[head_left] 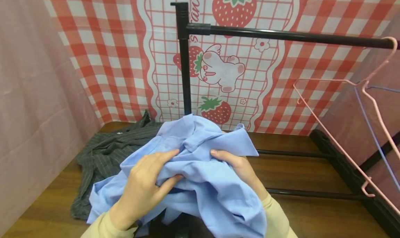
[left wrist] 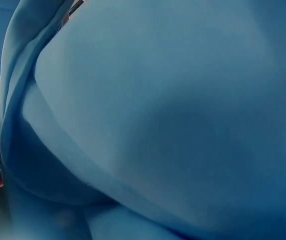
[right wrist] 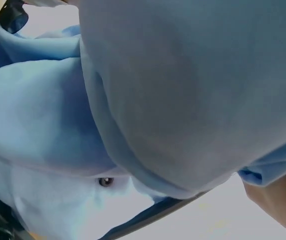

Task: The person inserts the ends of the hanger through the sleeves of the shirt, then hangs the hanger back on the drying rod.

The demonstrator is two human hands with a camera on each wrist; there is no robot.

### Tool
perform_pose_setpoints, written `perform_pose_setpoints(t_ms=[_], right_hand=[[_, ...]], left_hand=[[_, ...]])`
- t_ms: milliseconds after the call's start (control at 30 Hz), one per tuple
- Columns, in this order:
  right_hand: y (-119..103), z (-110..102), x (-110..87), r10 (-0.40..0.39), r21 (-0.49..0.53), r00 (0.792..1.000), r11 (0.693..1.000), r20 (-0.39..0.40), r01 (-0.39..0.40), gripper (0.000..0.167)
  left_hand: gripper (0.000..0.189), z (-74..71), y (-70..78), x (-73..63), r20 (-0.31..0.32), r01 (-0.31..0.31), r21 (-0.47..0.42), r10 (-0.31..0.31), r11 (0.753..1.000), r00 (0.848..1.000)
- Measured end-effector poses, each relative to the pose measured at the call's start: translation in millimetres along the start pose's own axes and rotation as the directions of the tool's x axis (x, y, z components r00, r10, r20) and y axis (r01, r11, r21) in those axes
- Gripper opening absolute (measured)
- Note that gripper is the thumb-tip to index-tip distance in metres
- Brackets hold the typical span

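A crumpled light blue collared shirt [head_left: 200,172] is held up in front of me in the head view. My left hand [head_left: 142,182] pinches a fold of it, thumb below and fingers above. On the other side my right hand [head_left: 240,165] grips the shirt near the collar [head_left: 235,142]. Its thumb lies on top, and its other fingers are hidden by cloth. Blue shirt cloth [left wrist: 158,100] fills most of the left wrist view. In the right wrist view, draped cloth [right wrist: 183,100] hides the fingers, and a small dark button [right wrist: 105,181] shows on the shirt.
A dark pinstriped garment [head_left: 103,161] lies heaped on the wooden surface [head_left: 281,175] at left. Behind the shirt stands a black rack with a post [head_left: 185,75] and top bar [head_left: 281,35]. Pink [head_left: 331,130] and purple [head_left: 373,127] hangers hang at right. Checked strawberry cloth [head_left: 118,57] covers the back.
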State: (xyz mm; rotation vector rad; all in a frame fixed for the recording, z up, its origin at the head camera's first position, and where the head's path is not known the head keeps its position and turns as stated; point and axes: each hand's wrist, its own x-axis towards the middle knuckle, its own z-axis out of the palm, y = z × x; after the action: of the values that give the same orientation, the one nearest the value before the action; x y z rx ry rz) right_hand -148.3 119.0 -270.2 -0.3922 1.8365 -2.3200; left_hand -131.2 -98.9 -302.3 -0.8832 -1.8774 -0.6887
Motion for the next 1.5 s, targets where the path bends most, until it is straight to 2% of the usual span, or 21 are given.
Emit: perform_pose_setpoints(t_ms=[233,333,433,567,767,1000,1167,1300,1500], right_hand=[[-3.5,-2.0,2.3,-0.117,-0.057,0.993,0.991,0.027,0.119,0.036],[-6.0,-3.8,1.3,-0.142,-0.063,0.99,0.988,0.019,0.143,0.037],[-9.1,-6.4,-0.6,-0.15,-0.098,0.989,0.984,-0.006,0.148,0.038],[-11.9,-11.7,-2.4,-0.158,-0.156,0.987,0.976,-0.041,0.15,0.042],[-14.9,-23.0,-6.3,-0.206,-0.244,0.975,0.953,-0.089,0.179,0.041],[-16.0,-35.7,-10.2,-0.301,-0.375,0.942,0.899,-0.152,0.226,0.037],[-17.7,-41.8,-12.5,-0.315,-0.4,0.929,0.89,-0.194,0.219,0.035],[-21.0,-47.7,-15.1,-0.336,-0.421,0.911,0.881,-0.24,0.214,0.035],[-23.6,-54.2,-18.1,-0.327,-0.422,0.898,0.887,-0.293,0.186,0.036]], left_hand=[[0.039,0.8,-7.5,-2.4,0.038,0.068,0.021,-0.068,0.997,0.997],[0.031,1.6,-10.4,-3.5,0.06,0.091,0.027,-0.092,0.995,0.994],[0.031,2.1,-12.8,-5.2,0.085,0.103,0.041,-0.106,0.994,0.991],[0.032,4.0,-14.8,-6.4,0.09,0.092,0.074,-0.099,0.993,0.991],[0.03,6.9,-17.3,-8.6,0.118,0.09,0.102,-0.102,0.991,0.988],[0.027,10.0,-18.4,-10.6,0.151,0.098,0.118,-0.115,0.988,0.982],[0.029,10.8,-18.9,-12.2,0.176,0.109,0.098,-0.125,0.989,0.976],[0.027,10.0,-20.5,-12.9,0.186,0.114,0.089,-0.129,0.989,0.974],[0.026,11.0,-21.9,-12.7,0.198,0.073,0.089,-0.089,0.993,0.976]])
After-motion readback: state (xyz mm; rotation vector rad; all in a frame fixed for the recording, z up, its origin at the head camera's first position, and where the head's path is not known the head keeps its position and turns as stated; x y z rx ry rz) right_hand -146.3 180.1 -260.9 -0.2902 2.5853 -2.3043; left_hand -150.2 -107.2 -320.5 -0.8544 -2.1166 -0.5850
